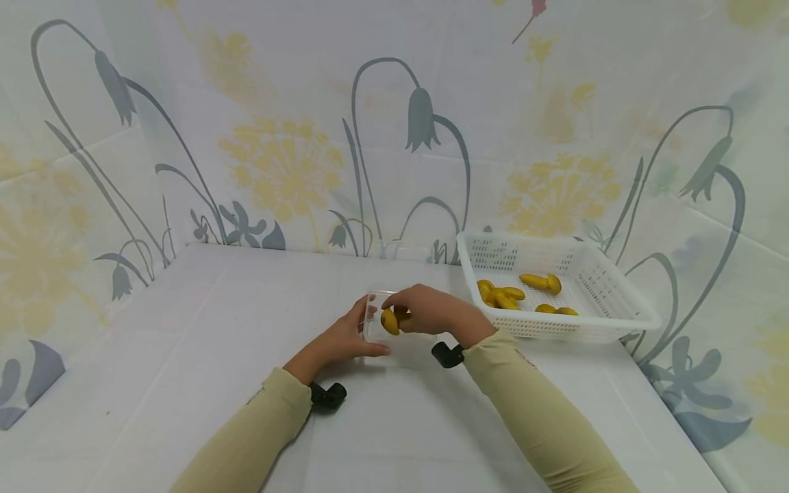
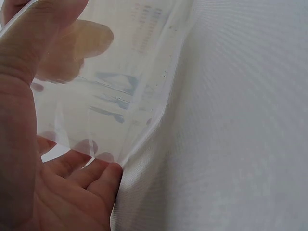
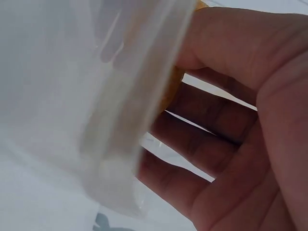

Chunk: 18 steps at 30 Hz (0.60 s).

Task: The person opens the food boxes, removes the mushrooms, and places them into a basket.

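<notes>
My left hand (image 1: 342, 337) grips a clear plastic box (image 1: 403, 352) from its left side, thumb at the near wall. The left wrist view shows its fingertips (image 2: 113, 175) against the box wall. Over the box opening, my right hand (image 1: 434, 313) pinches a yellow mushroom (image 1: 390, 322) with a rounded cap. Through the clear wall in the left wrist view, the mushroom (image 2: 94, 41) looks blurred. In the right wrist view the box wall (image 3: 115, 125) covers part of the mushroom and the fingertips.
To the right stands a white perforated basket (image 1: 635, 320) with several yellow mushrooms (image 1: 536, 282) in it. A white cloth (image 1: 185, 383) covers the table, and a flower-printed sheet (image 1: 296, 89) hangs behind and at both sides.
</notes>
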Available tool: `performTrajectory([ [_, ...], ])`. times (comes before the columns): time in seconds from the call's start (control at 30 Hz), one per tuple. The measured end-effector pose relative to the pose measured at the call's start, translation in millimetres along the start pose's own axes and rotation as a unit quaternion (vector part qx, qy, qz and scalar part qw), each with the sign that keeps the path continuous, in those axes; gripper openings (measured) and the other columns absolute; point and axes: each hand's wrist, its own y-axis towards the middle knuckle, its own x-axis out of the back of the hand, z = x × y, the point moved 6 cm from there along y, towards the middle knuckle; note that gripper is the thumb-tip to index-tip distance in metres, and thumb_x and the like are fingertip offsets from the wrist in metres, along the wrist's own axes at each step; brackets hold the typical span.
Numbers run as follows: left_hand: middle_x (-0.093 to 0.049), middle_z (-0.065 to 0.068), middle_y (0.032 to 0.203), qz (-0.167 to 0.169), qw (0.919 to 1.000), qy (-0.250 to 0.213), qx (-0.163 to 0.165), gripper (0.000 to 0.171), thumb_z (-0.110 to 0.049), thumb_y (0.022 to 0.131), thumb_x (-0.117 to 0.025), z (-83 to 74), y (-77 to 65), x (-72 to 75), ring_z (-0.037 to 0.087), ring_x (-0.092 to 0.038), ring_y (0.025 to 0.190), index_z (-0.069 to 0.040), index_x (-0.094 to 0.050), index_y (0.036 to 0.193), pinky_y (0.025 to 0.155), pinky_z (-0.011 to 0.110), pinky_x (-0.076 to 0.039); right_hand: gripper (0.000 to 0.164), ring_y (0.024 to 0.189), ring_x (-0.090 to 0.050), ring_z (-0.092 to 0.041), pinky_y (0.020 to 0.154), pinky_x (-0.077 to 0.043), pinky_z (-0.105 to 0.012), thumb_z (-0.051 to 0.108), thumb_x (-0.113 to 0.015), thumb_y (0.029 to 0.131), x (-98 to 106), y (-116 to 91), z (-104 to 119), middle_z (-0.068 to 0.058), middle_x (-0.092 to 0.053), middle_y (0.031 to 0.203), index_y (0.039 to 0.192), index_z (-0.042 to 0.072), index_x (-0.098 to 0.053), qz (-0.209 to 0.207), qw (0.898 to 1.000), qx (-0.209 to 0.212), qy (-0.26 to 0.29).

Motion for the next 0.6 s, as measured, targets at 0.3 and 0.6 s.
performTrajectory([
  [0.3, -0.035, 0.002, 0.156, -0.001, 1.0000, 0.000, 0.007, 0.111, -0.044, 0.073, -0.084, 0.2, 0.1, 0.2, 0.026, -0.033, 0.145, -0.026, -0.012, 0.155, 0.115, 0.052, -0.031, 0.041, 0.093, -0.061, -0.006, 0.088, -0.052, -0.026, 0.013, -0.062, 0.091, 14, -9, -3, 0.006, -0.067, 0.109, 0.133, 0.014, -0.058, -0.041, 0.999, 0.003, 0.023],
  [0.6, -0.036, 0.003, 0.155, -0.004, 0.9999, -0.007, 0.011, 0.111, -0.043, 0.071, -0.085, -0.1, 0.0, 0.4, 0.029, -0.038, 0.142, -0.027, -0.013, 0.155, 0.114, 0.056, -0.031, 0.043, 0.094, -0.061, -0.012, 0.086, -0.053, -0.030, 0.015, -0.061, 0.091, 29, -23, -11, 0.004, -0.066, 0.112, 0.134, 0.018, -0.057, -0.071, 0.996, -0.019, 0.051],
])
